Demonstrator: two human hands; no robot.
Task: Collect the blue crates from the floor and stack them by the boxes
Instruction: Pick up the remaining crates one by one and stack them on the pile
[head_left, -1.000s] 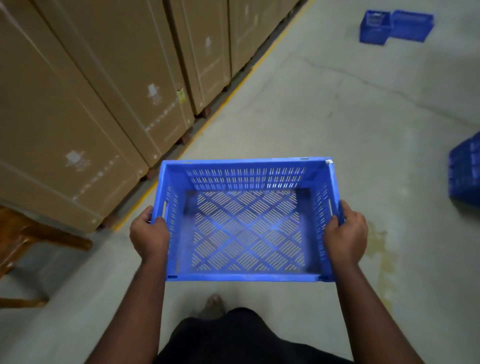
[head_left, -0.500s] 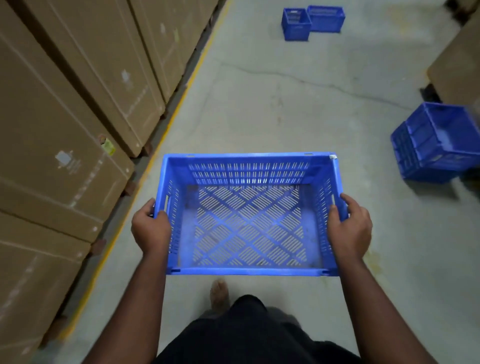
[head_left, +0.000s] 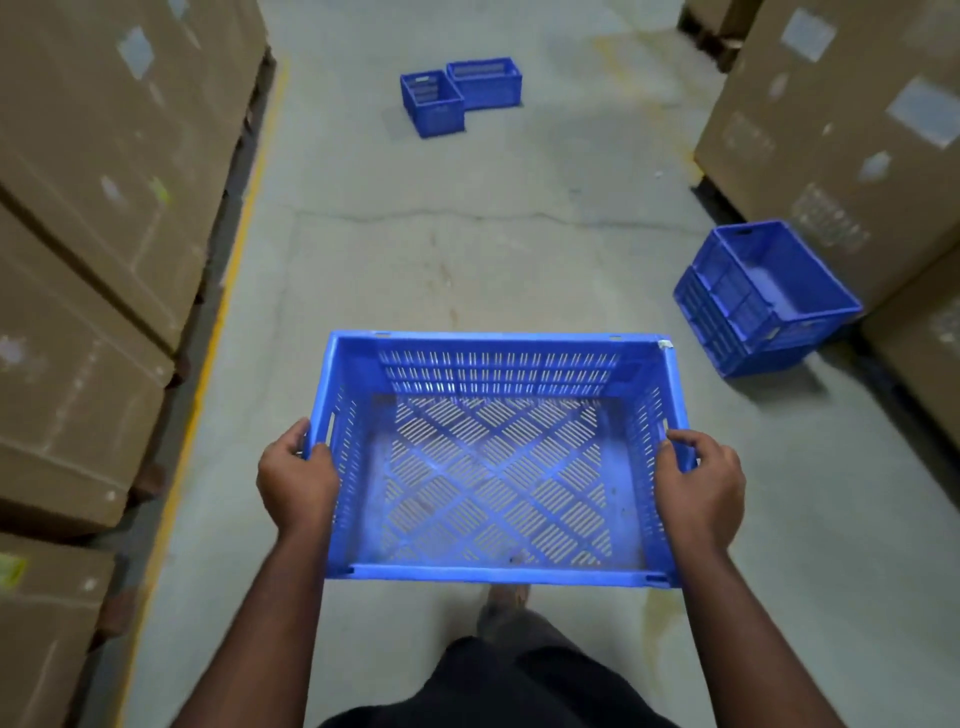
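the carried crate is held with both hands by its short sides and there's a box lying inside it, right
Not quite. In the head view the carried crate is empty: only its slotted bottom shows. The rest holds: the left hand and right hand grip its short sides.

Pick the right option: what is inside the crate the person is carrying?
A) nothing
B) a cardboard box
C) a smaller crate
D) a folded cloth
A: the carried crate, held by the left hand and right hand at its short sides, shows only its bare slotted bottom.
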